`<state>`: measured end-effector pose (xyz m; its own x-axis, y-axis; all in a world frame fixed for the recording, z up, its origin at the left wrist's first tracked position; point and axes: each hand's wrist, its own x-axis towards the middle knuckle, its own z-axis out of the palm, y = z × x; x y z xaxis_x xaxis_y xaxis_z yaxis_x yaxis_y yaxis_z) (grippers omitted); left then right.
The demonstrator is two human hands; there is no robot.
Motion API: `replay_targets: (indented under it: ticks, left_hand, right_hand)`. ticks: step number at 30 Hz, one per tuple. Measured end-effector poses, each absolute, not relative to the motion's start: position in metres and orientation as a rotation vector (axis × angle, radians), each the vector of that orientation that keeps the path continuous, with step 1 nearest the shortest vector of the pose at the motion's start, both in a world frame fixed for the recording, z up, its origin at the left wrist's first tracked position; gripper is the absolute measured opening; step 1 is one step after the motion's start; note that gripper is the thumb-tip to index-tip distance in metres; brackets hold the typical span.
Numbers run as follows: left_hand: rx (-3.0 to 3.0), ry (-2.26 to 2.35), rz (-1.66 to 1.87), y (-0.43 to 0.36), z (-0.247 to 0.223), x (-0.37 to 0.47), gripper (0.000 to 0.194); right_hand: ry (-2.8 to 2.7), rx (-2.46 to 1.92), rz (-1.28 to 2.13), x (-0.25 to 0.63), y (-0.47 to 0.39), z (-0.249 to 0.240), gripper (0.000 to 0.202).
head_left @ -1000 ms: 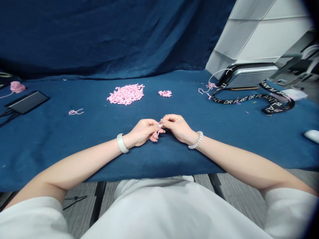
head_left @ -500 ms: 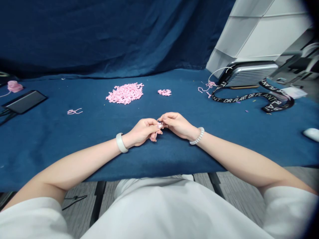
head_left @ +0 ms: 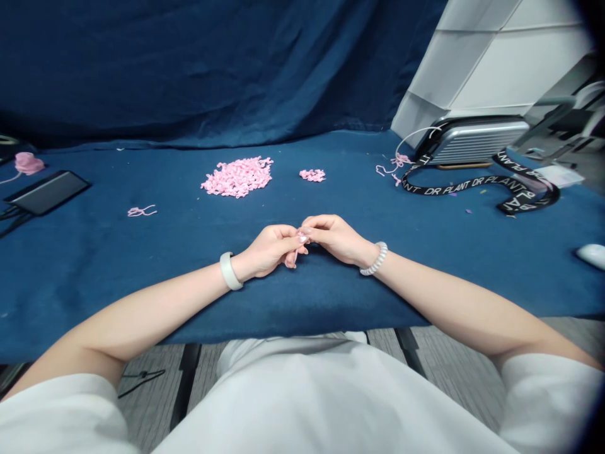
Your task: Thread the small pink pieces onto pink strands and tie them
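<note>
Left hand (head_left: 269, 251) and right hand (head_left: 336, 238) meet fingertip to fingertip at frame centre, both grips pinching a short pink string piece (head_left: 295, 255). They rest near the worktop (head_left: 142, 265) front edge; bare blue cloth surrounds them.

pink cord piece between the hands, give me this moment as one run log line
left hand: pinching pink cord piece | right hand: pinching same piece | fingertips meet above blue cloth | large pink pile behind
</note>
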<state>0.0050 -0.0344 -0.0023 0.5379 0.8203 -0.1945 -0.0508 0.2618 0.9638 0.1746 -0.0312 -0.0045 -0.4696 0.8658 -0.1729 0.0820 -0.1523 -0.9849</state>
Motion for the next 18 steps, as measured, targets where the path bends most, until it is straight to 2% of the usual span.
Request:
replay_targets:
  ticks: [10, 18]
  left_hand:
    - [1.150, 0.827, 0.658, -0.0337, 0.0001, 0.0065, 0.035]
    - [1.134, 0.840, 0.634, -0.0319, 0.0004, 0.0060, 0.034]
  right_hand:
    - [-1.455, -1.203, 1.563, 0.1666, -0.0384, 0.0007, 0.064]
    - [-1.384, -1.234, 1.563, 0.1643, -0.0380, -0.0023, 0.066]
